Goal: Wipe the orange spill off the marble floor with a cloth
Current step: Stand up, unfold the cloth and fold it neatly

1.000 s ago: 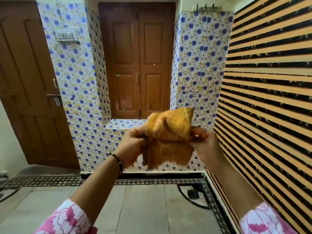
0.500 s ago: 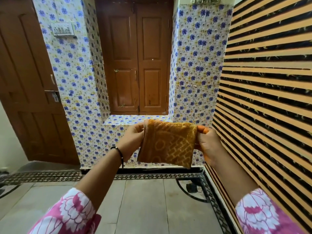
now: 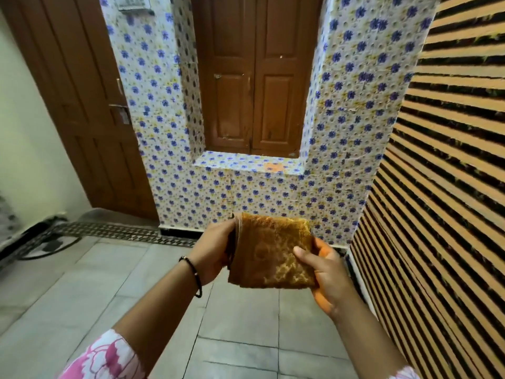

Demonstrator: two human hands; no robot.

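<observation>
The folded cloth [image 3: 270,251] is grasped at chest height by the left hand [image 3: 216,251] and the right hand [image 3: 325,272], above the marble floor [image 3: 153,291]. An orange patch [image 3: 273,167] is seen on the tiled ledge [image 3: 232,162]; no spill is visible on the floor. The spill could be smeared by the already orange-stained cloth and right palm; no legible writing is visible.

Both arms wore short sleeves [image 3: 106,359] of white fabric printed with large pink flowers. A thin black beaded bracelet [image 3: 194,274] circled the left wrist.
</observation>
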